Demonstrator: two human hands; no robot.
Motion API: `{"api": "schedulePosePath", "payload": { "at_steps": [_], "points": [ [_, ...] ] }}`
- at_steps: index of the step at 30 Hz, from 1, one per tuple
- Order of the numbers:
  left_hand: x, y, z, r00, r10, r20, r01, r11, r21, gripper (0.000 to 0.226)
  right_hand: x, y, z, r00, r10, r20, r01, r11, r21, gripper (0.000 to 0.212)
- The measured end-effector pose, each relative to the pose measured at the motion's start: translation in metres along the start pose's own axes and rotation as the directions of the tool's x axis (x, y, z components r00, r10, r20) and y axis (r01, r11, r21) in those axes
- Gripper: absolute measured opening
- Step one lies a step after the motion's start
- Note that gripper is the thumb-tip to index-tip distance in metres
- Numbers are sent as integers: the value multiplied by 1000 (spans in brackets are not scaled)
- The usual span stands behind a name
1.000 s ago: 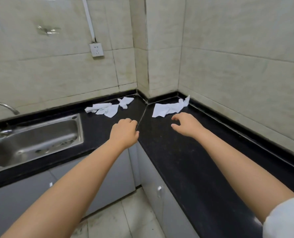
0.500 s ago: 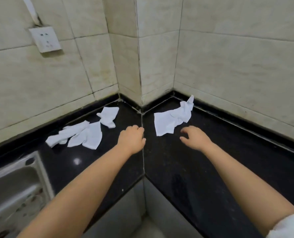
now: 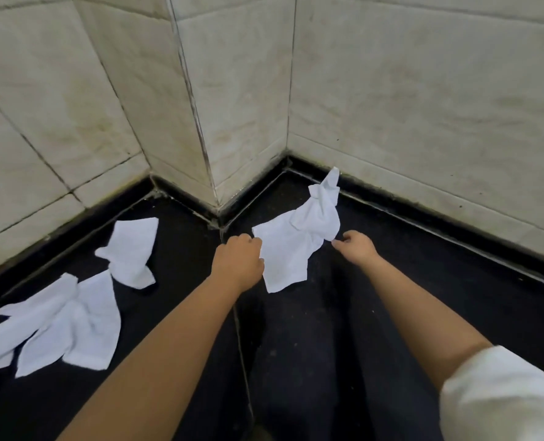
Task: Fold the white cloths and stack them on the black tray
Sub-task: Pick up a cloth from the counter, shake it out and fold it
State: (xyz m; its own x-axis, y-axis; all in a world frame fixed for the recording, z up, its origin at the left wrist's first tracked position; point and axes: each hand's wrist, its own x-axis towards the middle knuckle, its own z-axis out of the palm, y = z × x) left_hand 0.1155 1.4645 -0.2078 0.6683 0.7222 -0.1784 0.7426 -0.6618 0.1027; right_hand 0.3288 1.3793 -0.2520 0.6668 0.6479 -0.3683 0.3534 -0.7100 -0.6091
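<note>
Both hands at the crumpled cloth [image 3: 299, 246] in frame centre, on the black counter [image 3: 423, 281] just below the wall corner.

Left hand [image 3: 237, 262]: fingers curled, knuckles up, grip closed at the cloth's left edge. Looks like it pinches that edge, but the fingertips are hidden under the hand, so cannot tell for sure.

Right hand [image 3: 356, 246]: fingers curled, thumb and forefinger meeting at the cloth's right edge, mid-height. Grip nearly closed, appears to pinch the edge there.

The cloth lies unfolded and wrinkled, lower part flat on the counter, upper end twisted into a peak that reaches the black upstand at the right wall.

Other cloths on the left of the frame, all unfolded:
- small cloth [image 3: 134, 253], left of centre, well apart from the left hand
- two overlapping cloths [image 3: 70, 326] at lower left, touching the small one's lower corner, running off the left edge

Counter seam [image 3: 242, 345] runs from the wall corner down past the left forearm. Beige tiled walls [image 3: 423, 106] fill the upper frame. White sleeve [image 3: 503, 399] at lower right. No tray in view.
</note>
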Motion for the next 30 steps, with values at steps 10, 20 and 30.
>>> {"api": "schedulePosePath", "payload": {
  "at_steps": [10,20,30],
  "points": [
    [52,-4,32,998,36,41,-30,990,-141,45,66,-8,23,979,15,-203,46,956,290,17],
    [19,102,33,869,495,-3,-472,828,-301,38,-132,42,-65,876,-478,61,482,869,-111,18],
    [-36,184,-37,719,657,-225,-693,703,-162,17,-220,93,-147,819,-246,-519,107,953,-284,20]
  ]
}}
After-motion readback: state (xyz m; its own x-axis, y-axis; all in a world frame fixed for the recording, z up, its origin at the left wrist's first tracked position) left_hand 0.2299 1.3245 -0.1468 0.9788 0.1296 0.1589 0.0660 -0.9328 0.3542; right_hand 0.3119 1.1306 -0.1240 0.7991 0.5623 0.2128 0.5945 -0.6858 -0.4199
